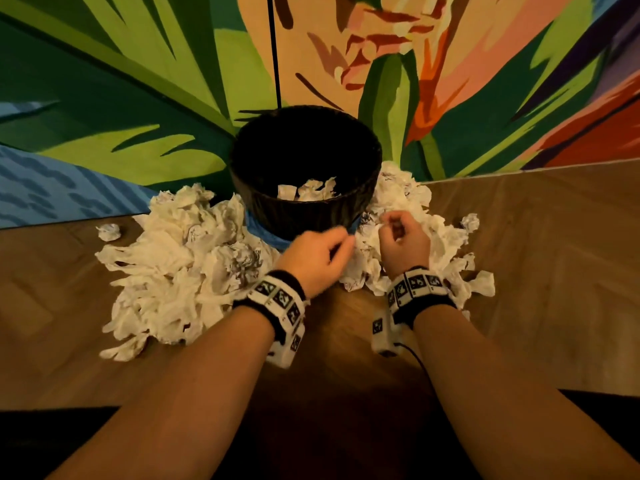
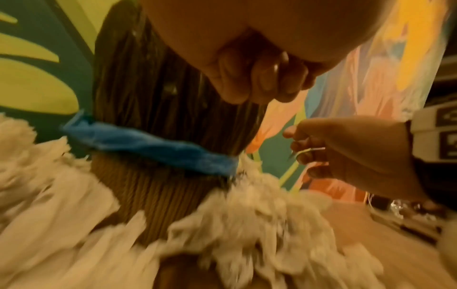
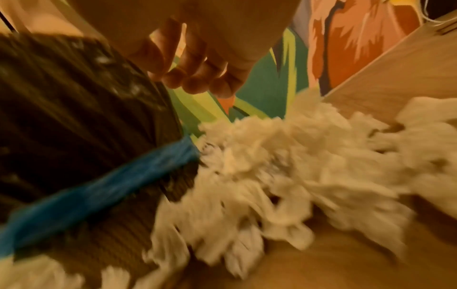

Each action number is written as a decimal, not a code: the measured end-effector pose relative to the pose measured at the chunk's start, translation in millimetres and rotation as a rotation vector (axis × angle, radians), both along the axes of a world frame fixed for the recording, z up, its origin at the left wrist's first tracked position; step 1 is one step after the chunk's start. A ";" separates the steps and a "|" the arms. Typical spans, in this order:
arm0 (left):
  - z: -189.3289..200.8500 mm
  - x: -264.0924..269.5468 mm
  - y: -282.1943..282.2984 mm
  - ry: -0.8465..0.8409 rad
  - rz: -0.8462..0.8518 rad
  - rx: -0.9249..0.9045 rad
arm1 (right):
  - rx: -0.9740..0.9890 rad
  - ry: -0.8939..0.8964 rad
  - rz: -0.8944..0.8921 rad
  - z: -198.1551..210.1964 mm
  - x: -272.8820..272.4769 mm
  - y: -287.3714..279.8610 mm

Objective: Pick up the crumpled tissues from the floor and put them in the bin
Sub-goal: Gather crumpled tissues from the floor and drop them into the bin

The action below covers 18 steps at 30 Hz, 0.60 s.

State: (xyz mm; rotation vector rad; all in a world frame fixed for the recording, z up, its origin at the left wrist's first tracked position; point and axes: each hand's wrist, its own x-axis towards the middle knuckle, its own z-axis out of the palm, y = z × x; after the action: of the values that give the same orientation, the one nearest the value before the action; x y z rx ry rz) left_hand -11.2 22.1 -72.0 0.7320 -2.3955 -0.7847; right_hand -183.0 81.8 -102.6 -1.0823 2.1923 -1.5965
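Observation:
A black woven bin (image 1: 304,216) stands against the painted wall with a few crumpled tissues (image 1: 308,190) lying inside it. Heaps of white crumpled tissues lie on the floor on its left (image 1: 180,258) and right (image 1: 436,244). My left hand (image 1: 341,245) hovers just in front of the bin, fingers curled in, holding nothing; the left wrist view shows the same left hand (image 2: 259,84) empty. My right hand (image 1: 391,228) hangs over the right heap with loosely curled fingers, and in the right wrist view this right hand (image 3: 195,78) is empty above the tissues (image 3: 272,166).
A blue band (image 1: 266,233) wraps the bin's base. Single tissue balls lie apart at the left (image 1: 109,232) and right (image 1: 470,221). The mural wall (image 1: 138,98) rises right behind the bin. The floor is wooden (image 1: 554,237).

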 end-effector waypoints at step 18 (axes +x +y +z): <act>-139.1 55.1 25.5 -0.942 0.097 0.456 | 0.882 0.150 0.326 -99.2 26.6 10.2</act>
State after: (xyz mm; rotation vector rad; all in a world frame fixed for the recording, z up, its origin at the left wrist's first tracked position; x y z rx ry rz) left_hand 43.9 47.6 -211.1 1.6902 -2.9527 -1.1361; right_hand -156.4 92.0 -201.8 -1.1677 2.2558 -0.3263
